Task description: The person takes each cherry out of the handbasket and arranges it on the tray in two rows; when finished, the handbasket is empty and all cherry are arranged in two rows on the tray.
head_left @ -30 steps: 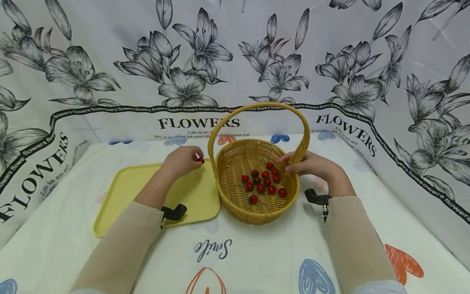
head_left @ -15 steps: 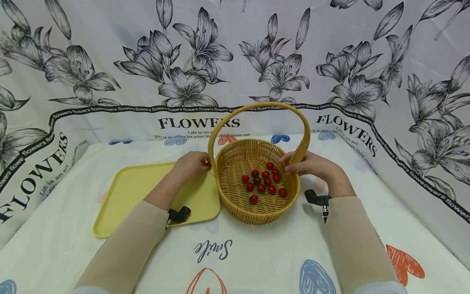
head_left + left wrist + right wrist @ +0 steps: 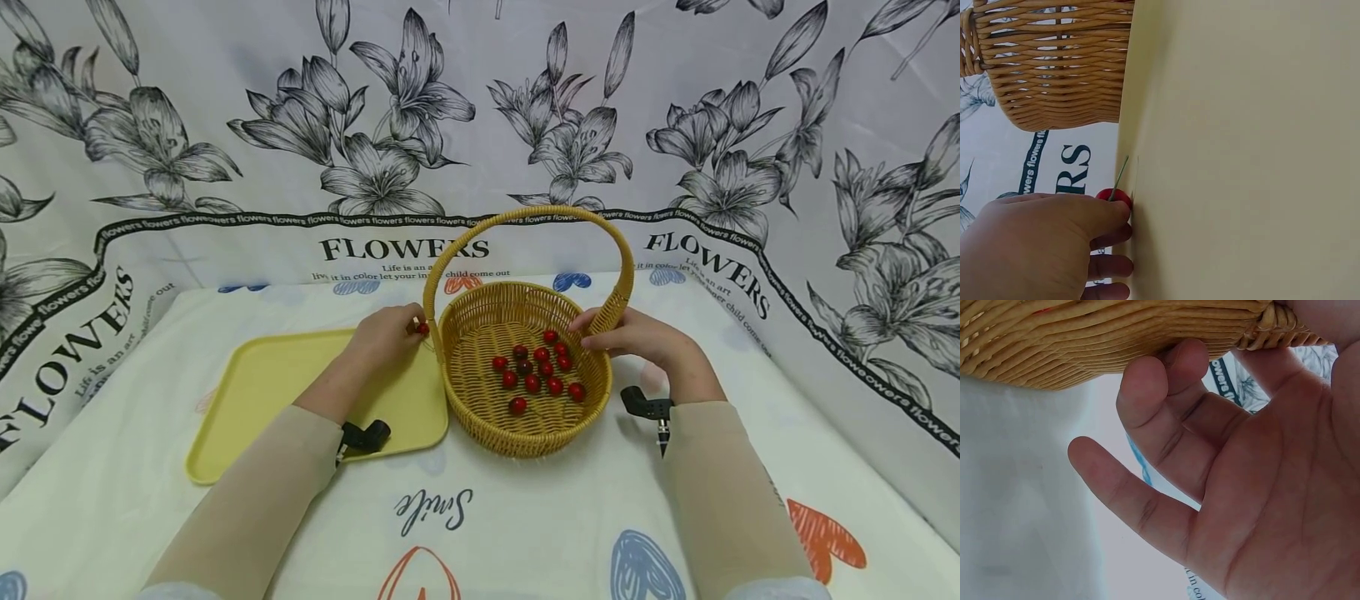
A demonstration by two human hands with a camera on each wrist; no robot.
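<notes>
Between thumb and fingers my left hand (image 3: 386,335) pinches a red cherry (image 3: 1114,196) with a thin green stem, at the back right corner of the yellow tray (image 3: 262,392). Just to its right stands the round wicker basket (image 3: 525,437) with a tall arched handle. Several red cherries, some darker, lie on the basket's floor, mostly toward its right side. My right hand (image 3: 637,335) grips the basket's right rim at the handle's foot. Seen from the right wrist, its fingers (image 3: 1141,394) lie along the outside of the weave, the little finger standing apart.
A white cloth (image 3: 450,550) printed with hearts and lettering covers the table. Behind it rises a flower-patterned cloth backdrop (image 3: 480,100). The basket's handle (image 3: 551,212) arches high over its opening, its left foot close to my left hand.
My left hand has moved right with the cherry, from over the tray to beside the basket's left side. My right hand and the basket have stayed in place.
</notes>
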